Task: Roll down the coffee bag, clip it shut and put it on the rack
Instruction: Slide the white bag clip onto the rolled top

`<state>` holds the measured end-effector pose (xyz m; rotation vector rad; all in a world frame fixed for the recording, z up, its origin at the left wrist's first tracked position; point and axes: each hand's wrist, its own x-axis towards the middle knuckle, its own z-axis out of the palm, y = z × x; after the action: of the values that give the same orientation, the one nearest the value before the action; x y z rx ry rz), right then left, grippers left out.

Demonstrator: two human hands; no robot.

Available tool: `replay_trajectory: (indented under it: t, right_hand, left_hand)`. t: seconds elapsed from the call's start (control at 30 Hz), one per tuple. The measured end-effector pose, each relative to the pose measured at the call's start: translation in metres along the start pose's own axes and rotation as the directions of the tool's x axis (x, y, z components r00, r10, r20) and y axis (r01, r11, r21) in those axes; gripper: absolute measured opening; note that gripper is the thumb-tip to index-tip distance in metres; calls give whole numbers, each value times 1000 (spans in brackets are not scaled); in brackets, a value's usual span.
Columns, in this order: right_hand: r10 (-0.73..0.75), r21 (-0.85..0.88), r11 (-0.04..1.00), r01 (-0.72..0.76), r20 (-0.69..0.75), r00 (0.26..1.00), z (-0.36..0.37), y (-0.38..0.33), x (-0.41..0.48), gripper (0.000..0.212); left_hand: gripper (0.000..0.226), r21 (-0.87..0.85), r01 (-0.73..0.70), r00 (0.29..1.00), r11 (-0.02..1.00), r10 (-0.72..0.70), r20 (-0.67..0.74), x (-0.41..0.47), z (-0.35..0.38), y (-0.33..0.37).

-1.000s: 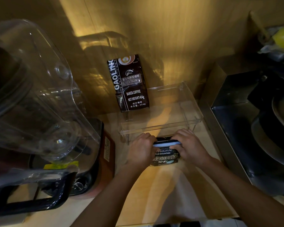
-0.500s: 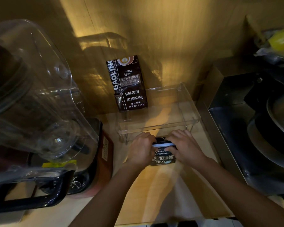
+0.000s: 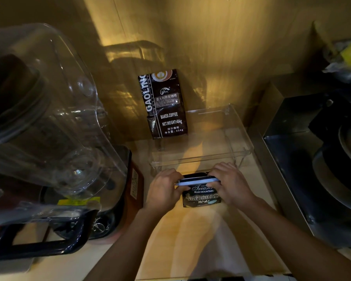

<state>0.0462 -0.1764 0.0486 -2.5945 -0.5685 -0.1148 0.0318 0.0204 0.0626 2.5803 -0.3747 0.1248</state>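
A small black coffee bag (image 3: 201, 196) labelled "Blue Mountain" stands on the wooden counter, its top rolled down. A pale blue clip (image 3: 197, 181) lies across the rolled top. My left hand (image 3: 165, 189) grips the bag and clip at the left end. My right hand (image 3: 229, 182) grips them at the right end. Just behind the bag stands a clear acrylic rack (image 3: 239, 151). A taller black "Gaoling" coffee bag (image 3: 163, 104) stands on the rack's left side, leaning against the wall.
A big clear blender jar (image 3: 43, 122) on a dark base with a black handle (image 3: 37, 243) fills the left side. A steel box-shaped unit (image 3: 288, 142) with dark round pans borders the right. A wooden wall (image 3: 221, 47) closes the back.
Both hands and the bag have stayed nearly in place in front of the rack. The fingers shifted slightly along the blue clip on the rolled top.
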Motion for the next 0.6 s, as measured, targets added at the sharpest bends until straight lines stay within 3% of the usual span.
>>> replay_trajectory:
  t: [0.33, 0.5, 0.6]
  right_hand:
    - [27, -30, 999, -28, -23, 999, -3, -4, 5, 20]
    - [-94, -103, 990, 96, 25, 995, 3, -17, 10, 27]
    - [-113, -106, 988, 116, 41, 993, 10, -27, 15, 17]
  left_hand:
    - [17, -97, 90, 996, 991, -89, 22, 7, 0, -4]
    - [17, -94, 98, 995, 991, -94, 46, 11, 0, -4]
    - [18, -105, 93, 995, 990, -87, 52, 10, 1, -3]
